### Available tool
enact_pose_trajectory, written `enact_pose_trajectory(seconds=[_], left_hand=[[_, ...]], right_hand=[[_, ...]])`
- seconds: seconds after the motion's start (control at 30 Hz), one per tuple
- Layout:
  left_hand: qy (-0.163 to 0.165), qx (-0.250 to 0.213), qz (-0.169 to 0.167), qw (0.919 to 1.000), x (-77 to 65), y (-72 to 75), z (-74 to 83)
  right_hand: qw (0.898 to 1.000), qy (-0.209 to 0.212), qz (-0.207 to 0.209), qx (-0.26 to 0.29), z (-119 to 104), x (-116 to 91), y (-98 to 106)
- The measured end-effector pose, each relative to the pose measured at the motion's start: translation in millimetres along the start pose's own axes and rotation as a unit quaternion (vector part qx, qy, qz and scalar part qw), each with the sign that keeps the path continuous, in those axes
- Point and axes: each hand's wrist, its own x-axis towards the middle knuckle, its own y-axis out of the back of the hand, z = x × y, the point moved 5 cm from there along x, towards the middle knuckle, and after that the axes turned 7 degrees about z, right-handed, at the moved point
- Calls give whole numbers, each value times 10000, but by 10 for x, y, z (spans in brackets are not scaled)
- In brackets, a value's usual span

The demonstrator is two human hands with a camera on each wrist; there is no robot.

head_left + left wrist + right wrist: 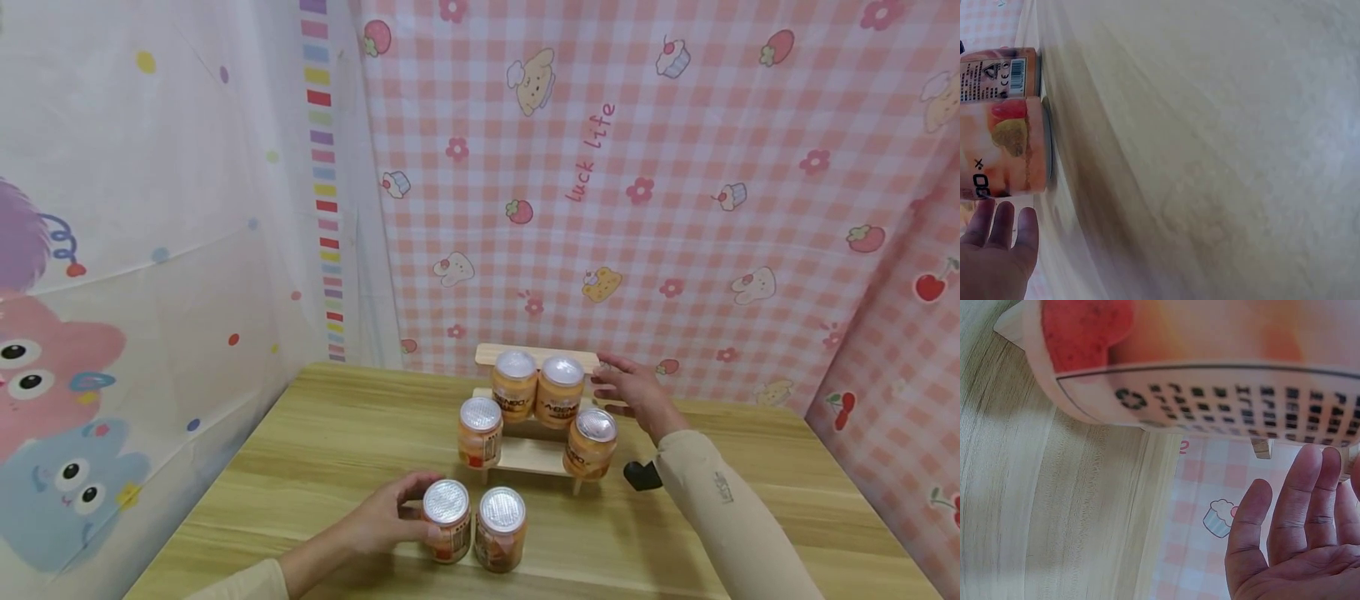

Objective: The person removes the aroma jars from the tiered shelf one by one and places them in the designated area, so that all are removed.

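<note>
Two orange cans with silver lids stand side by side on the table near the front: a left can [447, 521] and a right can [501, 530]. My left hand [386, 512] is at the left can, its thumb overlapping the near side; in the left wrist view its fingers [1002, 225] are extended beside a can. Behind them, a small wooden tiered rack [534, 456] bears a lower left can [480, 433], a lower right can [592, 446] and two upper cans [537, 392]. My right hand [633, 390], fingers extended, is beside the rack's upper right end; whether it touches is unclear.
A small black object [642, 476] lies on the wooden table [352, 442], partly behind the right sleeve [723, 500]. A pink checked cloth [637, 242] hangs behind the table, and a white patterned cloth [195, 317] hangs to the left.
</note>
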Motion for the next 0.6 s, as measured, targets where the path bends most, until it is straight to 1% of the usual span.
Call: enact_pose_trajectory(seconds=[0.2, 0.4, 0.6], left_hand=[[-294, 164, 57, 9994, 26, 98, 47], [-186, 102, 275, 9994, 72, 241, 61], [-201, 291, 673, 9971, 159, 438, 98]], right_hand=[[10000, -2, -23, 9, 1, -6, -8], [10000, -11, -29, 21, 2, -6, -5], [10000, 2, -10, -39, -2, -6, 1]])
